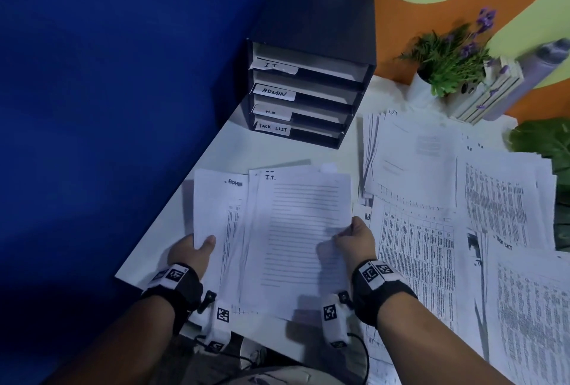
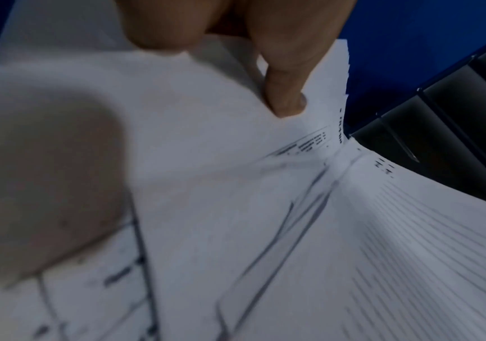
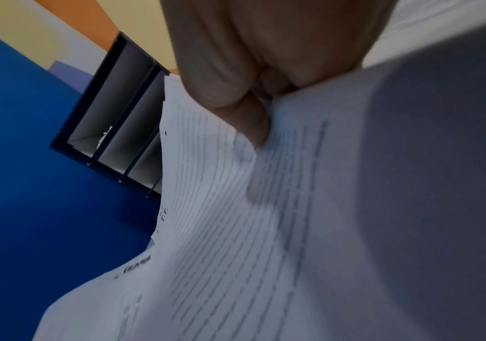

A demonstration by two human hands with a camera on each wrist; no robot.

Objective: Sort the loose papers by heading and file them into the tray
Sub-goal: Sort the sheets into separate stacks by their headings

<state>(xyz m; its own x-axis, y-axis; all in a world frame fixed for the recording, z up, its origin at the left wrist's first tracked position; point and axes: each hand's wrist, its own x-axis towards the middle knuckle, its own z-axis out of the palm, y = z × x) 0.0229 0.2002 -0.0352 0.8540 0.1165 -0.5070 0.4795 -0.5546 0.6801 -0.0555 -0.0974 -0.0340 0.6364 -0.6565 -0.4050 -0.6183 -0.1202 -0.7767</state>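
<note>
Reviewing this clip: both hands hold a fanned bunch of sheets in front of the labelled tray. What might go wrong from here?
1. Mixed headings: the white lined sheet headed I.T., pinched by the right hand, overlaps a white sheet headed ADM gripped by the left hand; filed together, one lands in the wrong slot of the black four-slot paper tray.
2. The fanned, bowed sheets could slip out and fall among the loose printed papers on the white table.
</note>
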